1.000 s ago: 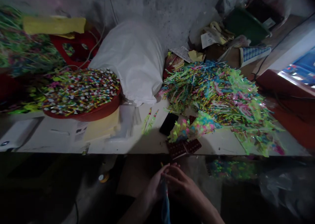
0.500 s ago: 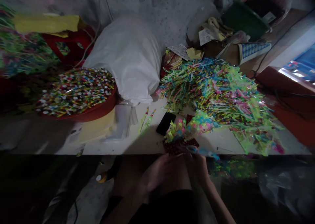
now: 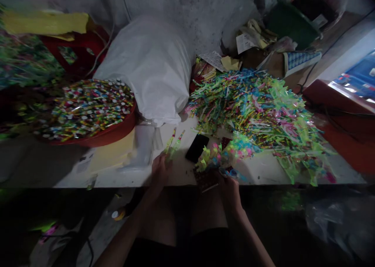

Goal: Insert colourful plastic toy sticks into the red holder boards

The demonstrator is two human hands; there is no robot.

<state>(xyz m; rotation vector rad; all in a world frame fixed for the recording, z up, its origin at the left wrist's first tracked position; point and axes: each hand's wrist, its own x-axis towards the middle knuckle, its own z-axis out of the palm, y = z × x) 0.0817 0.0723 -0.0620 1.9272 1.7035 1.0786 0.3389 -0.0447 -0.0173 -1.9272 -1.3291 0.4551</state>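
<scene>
My left hand is at the lower end of two slim green sticks lying on the white table; its fingers are dim and I cannot tell whether they grip one. By the table's front edge, my right hand is closed on a blue plastic piece. Beside that hand a dark red patterned card juts over the edge. Behind the card sits a small heap of yellow, pink and blue plastic pieces, with a black phone to its left.
A red basin full of small colourful sticks stands at the left, near a white sack. Yellow sheets and clear bags lie before them. A large pile of colourful plastic sticks covers the right side.
My left hand has moved left and forward from near the card to the green sticks. My right hand stays near the card, and the blue piece has shifted slightly left.
</scene>
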